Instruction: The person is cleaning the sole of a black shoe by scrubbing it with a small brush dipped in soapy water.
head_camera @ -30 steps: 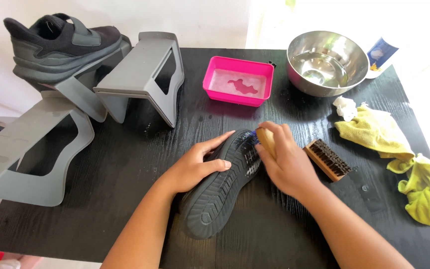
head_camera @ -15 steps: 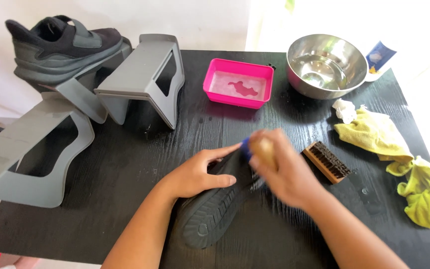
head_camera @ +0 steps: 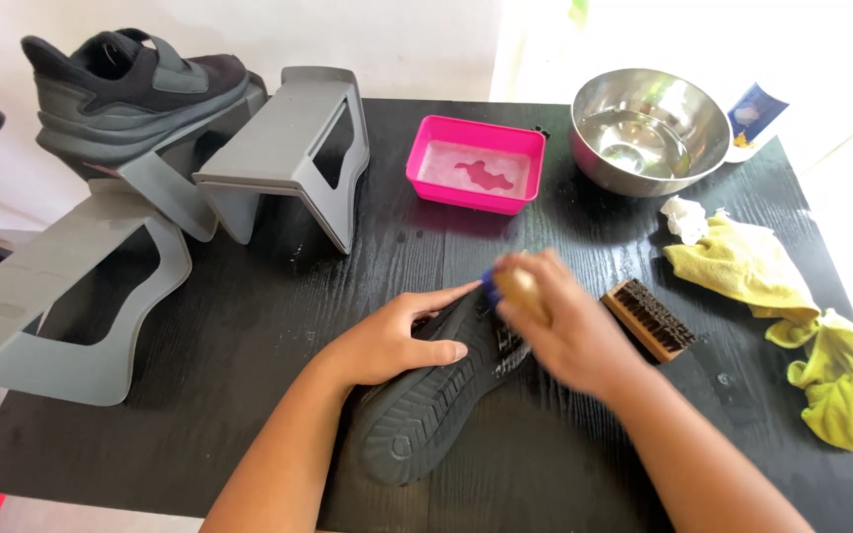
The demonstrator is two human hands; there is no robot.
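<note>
The shoe (head_camera: 426, 405), black, lies sole up near the front edge of the black tabletop (head_camera: 249, 326), its toe end pointing toward the person. The left hand (head_camera: 397, 341) lies flat on the sole's upper half, fingers spread and pressing it down, not clenched. The right hand (head_camera: 565, 331) is blurred; it is clamped on a small brush (head_camera: 517, 288) with a pale handle and a bit of blue at its tip, held against the heel end of the sole, just beside the left fingertips.

Just right of that hand a wooden brush (head_camera: 652, 318) with dark bristles lies on the tabletop. Further right are a yellow cloth (head_camera: 742, 266) and a yellow-green cloth (head_camera: 846, 395), touching each other, with a white wad (head_camera: 685, 215) at the yellow cloth's top corner. At the far side stand a pink tray (head_camera: 476, 163) holding a thin layer of liquid and, to its right, a steel bowl (head_camera: 649, 128). On the left are three grey shoe stands; the far one (head_camera: 165, 163) carries the second black shoe (head_camera: 135, 84), upright, another (head_camera: 293, 153) stands beside it, and the near one (head_camera: 81, 296) lies at the left edge.
</note>
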